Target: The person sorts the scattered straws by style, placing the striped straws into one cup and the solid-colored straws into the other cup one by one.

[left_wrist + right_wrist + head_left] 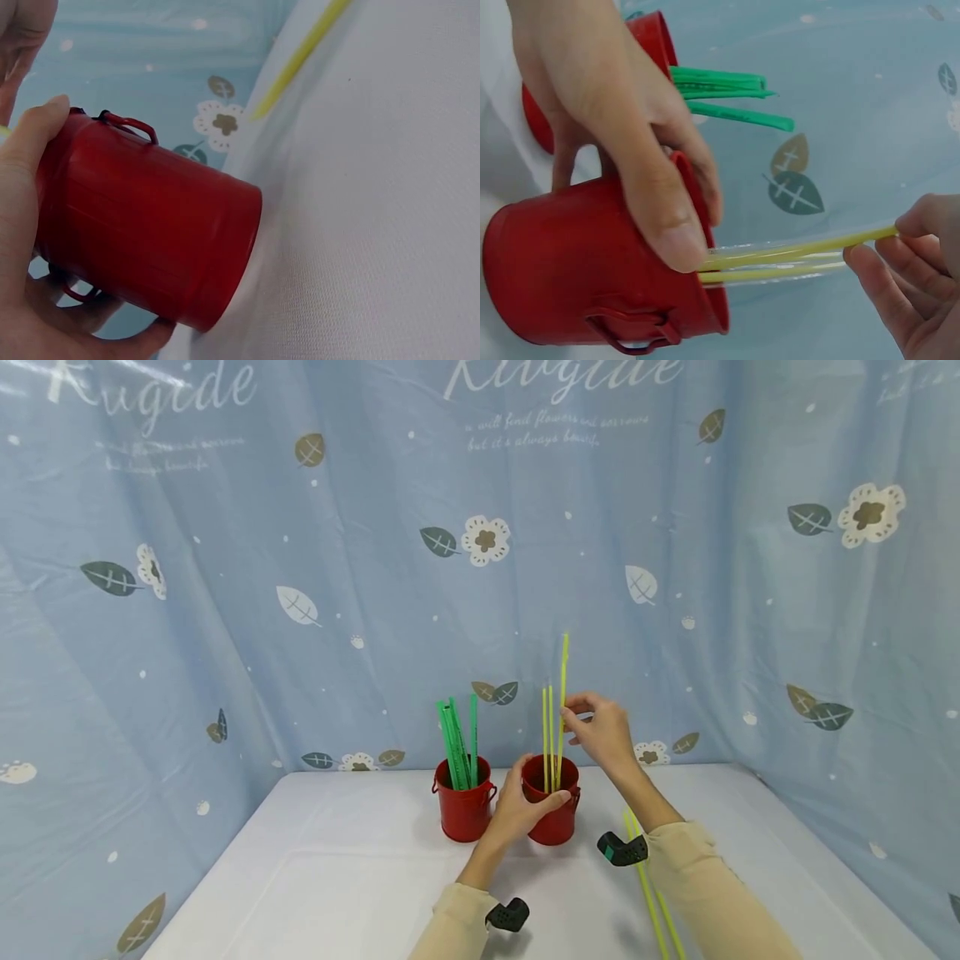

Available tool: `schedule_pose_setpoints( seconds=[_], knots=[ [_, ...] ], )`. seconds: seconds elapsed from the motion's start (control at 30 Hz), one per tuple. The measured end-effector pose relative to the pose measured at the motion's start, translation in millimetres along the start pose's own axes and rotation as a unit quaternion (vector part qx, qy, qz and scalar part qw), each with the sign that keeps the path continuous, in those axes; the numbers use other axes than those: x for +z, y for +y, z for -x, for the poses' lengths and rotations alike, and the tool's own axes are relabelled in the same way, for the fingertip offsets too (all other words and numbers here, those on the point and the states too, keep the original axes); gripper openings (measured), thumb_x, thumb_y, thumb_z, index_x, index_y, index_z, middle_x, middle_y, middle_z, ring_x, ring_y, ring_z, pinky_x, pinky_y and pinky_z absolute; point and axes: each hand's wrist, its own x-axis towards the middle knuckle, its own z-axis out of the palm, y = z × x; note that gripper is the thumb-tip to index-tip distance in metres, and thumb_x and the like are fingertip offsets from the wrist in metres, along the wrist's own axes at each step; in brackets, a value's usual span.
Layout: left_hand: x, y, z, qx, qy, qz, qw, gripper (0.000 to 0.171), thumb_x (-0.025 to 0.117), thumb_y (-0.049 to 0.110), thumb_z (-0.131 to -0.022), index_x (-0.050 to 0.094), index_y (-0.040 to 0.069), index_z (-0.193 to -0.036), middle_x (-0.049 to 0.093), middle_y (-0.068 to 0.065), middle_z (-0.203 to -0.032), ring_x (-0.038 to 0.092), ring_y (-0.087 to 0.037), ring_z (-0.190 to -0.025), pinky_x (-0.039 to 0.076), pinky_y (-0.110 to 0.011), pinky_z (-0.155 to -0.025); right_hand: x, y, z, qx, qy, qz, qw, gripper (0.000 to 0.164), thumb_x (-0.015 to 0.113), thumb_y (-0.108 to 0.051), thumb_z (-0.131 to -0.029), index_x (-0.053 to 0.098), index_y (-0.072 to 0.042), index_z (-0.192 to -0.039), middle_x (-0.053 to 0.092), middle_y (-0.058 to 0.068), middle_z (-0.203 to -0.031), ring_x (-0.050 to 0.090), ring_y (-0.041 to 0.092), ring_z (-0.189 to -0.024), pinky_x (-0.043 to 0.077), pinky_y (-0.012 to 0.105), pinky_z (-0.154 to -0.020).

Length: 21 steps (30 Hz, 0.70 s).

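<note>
My left hand [519, 806] grips the right-hand red bucket [552, 828] around its side, thumb near the rim. In the left wrist view, its fingers and thumb wrap the bucket's wall, near the small wire handles. Above that bucket, my right hand [603, 732] pinches a thin yellow straw [564, 670] between thumb and fingertips. The straw stands nearly upright, its lower end inside the bucket. Two more yellow straws [544, 718] stand beside it, lower than the held one. Clear wrapping shows around the yellow straws [787, 251] in the right wrist view.
Just left stands a second red bucket [463, 817] holding several green straws [456, 747]. Loose yellow straws [651, 893] lie on the white table [337, 877] beneath my right forearm. A blue patterned curtain [360, 610] hangs behind the table and along its sides.
</note>
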Motion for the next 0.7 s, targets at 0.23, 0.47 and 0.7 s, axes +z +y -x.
schedule_pose_setpoints(
  seconds=[0.23, 0.47, 0.7],
  knots=[
    [-0.5, -1.0, -0.3, 0.006, -0.003, 0.008, 0.9999, 0.089, 0.074, 0.052, -0.081, 0.027, 0.024, -0.151, 0.046, 0.003, -0.142, 0.047, -0.017, -0.129, 0.049, -0.045, -0.102, 9.7, 6.1, 2.4, 0.016, -0.024, 0.005, 1.000, 0.023, 0.065, -0.016, -0.095, 0.067, 0.001, -0.110, 0.071, 0.021, -0.099, 0.073, 0.033, -0.075, 0.060, 0.035, -0.058],
    [2.3, -3.0, -0.7, 0.009, -0.009, 0.015, 0.9998, 0.087, 0.074, 0.051, -0.082, 0.028, 0.024, -0.150, 0.047, 0.003, -0.142, 0.047, -0.016, -0.128, 0.050, -0.044, -0.100, 16.4, 15.6, 6.5, 0.025, -0.033, 0.041, 0.998, 0.024, 0.065, -0.019, -0.095, 0.067, -0.001, -0.110, 0.072, 0.019, -0.098, 0.073, 0.029, -0.072, 0.059, 0.031, -0.055],
    [2.3, -3.7, -0.9, 0.011, -0.008, 0.015, 0.9998, 0.088, 0.073, 0.050, -0.083, 0.027, 0.019, -0.152, 0.046, -0.001, -0.144, 0.047, -0.021, -0.129, 0.050, -0.047, -0.101, 20.7, 20.2, 7.1, 0.040, -0.038, 0.045, 0.997, 0.024, 0.064, -0.019, -0.095, 0.067, -0.002, -0.110, 0.072, 0.018, -0.098, 0.073, 0.028, -0.073, 0.058, 0.026, -0.054]
  ],
)
